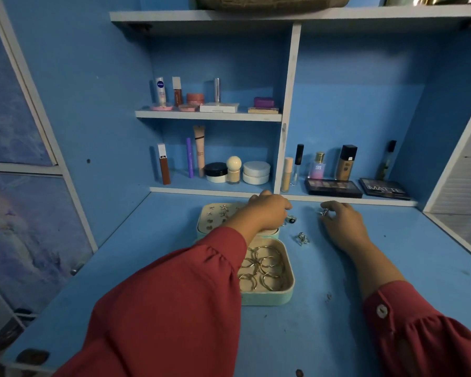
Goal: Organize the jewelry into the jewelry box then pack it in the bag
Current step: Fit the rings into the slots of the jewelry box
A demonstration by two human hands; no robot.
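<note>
Red sleeves fill the bottom of the view, and the left one [174, 303] covers the near-left part of the open jewelry box [286, 293], so a good chunk of it is hidden. What does show is the mint-green near half with gold hoop earrings [264, 263] piled in it, and the far half behind it with small studs [223, 210] stuck in rows, too tiny to make out properly.

Left hand [264, 213] reaches over the far half of the box, fingers curled down at its right edge. Can't tell if it's actually pinching anything, since the fingertips are hidden. Just right of it there's a small dark-and-silver piece [291, 219] on the desk, touching or nearly touching the hand. Right hand [340, 221] is further right, well apart from the box, fingers curled round a little silver piece [324, 212] pinched at the tips. Another silver flower-ish piece [303, 238] lies loose between the box and the right wrist. No bag that I can pick out for sure.

Surface is a blue desk [152, 268], a bit scuffed with dark specks, built into a blue unit with white-edged shelves. Cosmetics crowd the back cubbies: a Nivea roll-on [160, 89], tubes, round jars [256, 172], a perfume bottle [318, 165], and two eyeshadow palettes [333, 187], one reading MATTE [384, 189]. Top shelf stuff is cut off by the frame.
</note>
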